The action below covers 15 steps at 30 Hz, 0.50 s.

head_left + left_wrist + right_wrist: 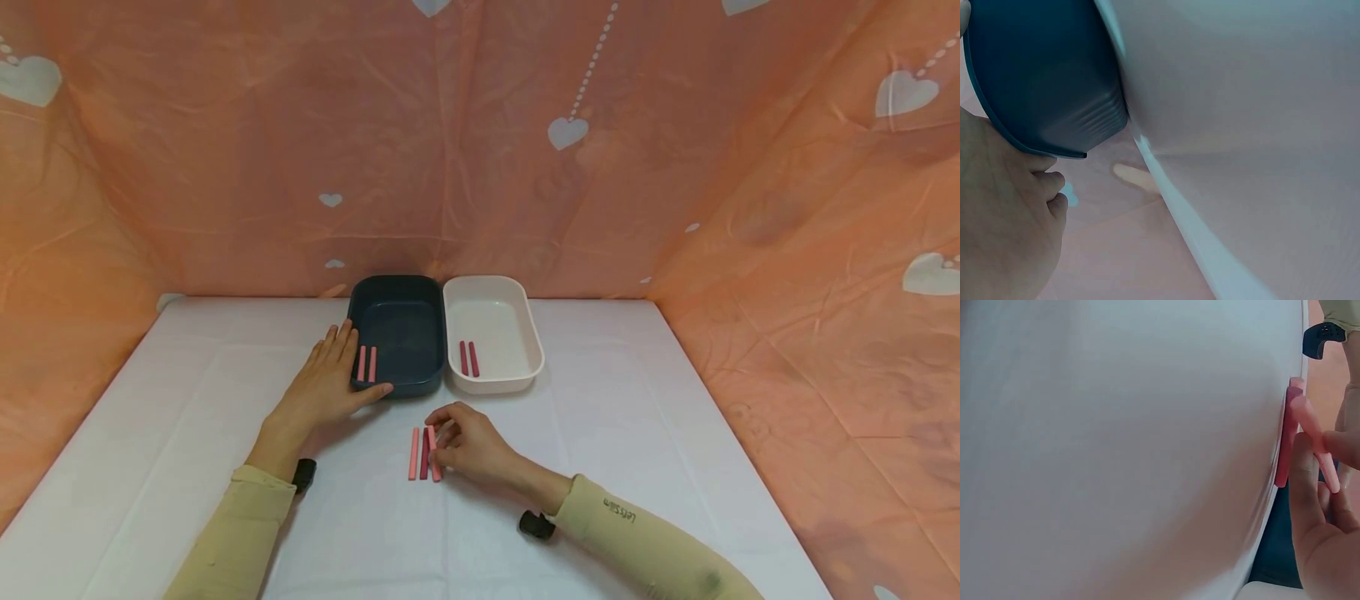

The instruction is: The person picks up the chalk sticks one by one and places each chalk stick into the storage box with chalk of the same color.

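Note:
My left hand [322, 379] rests against a dark blue tray [408, 287], fingers along its left side and thumb along its front edge. Two pale pink sticks [372, 364] lie inside that tray. My right hand [472, 446] pinches a pale pink stick [1311, 424] between thumb and fingers; in the right wrist view it is tilted just off the white cloth. Beside it on the cloth are a dark red stick [424, 457] and another pale pink stick [413, 454]. A white tray [536, 354] to the right of the dark one holds two dark red sticks [474, 359].
The two trays stand side by side at the back of the white-covered table [600, 433]. An orange curtain [480, 167] with pale hearts hangs behind and at both sides. Black wrist cameras [536, 526] sit below both wrists.

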Available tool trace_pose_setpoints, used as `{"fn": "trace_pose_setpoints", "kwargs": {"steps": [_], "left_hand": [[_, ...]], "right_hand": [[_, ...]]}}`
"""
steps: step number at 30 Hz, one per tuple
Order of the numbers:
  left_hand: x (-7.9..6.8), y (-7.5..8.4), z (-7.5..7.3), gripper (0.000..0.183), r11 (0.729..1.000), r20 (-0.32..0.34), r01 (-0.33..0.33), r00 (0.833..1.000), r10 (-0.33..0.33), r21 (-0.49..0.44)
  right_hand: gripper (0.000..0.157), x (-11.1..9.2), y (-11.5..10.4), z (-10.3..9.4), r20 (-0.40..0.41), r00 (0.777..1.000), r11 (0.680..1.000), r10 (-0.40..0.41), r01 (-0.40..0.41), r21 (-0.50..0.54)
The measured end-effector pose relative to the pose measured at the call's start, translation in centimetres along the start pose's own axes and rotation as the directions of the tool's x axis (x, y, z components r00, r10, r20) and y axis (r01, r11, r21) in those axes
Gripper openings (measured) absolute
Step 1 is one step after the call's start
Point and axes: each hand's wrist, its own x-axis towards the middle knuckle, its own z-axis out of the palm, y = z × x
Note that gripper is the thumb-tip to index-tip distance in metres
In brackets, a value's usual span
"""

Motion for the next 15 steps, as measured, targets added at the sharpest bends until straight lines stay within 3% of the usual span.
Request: {"fn": "trace_pose_setpoints", "kwargs": {"steps": [6, 15], "left_hand": [[-0.02, -0.08, 0.09, 0.120, 1.000, -0.002, 0.000, 1.000, 0.000, -0.006], [0.05, -0.09, 0.10, 0.119, 1.000, 0.004, 0.005, 1.000, -0.005, -0.003]], "right_hand": [[0.041, -0.05, -0.23, 0.19, -0.001, 1.000, 0.994, -0.006, 0.006, 0.105], [0.035, 0.69, -0.87, 0.38, -0.115, 0.992, 0.975, -0.060, 0.083, 0.205]]}}
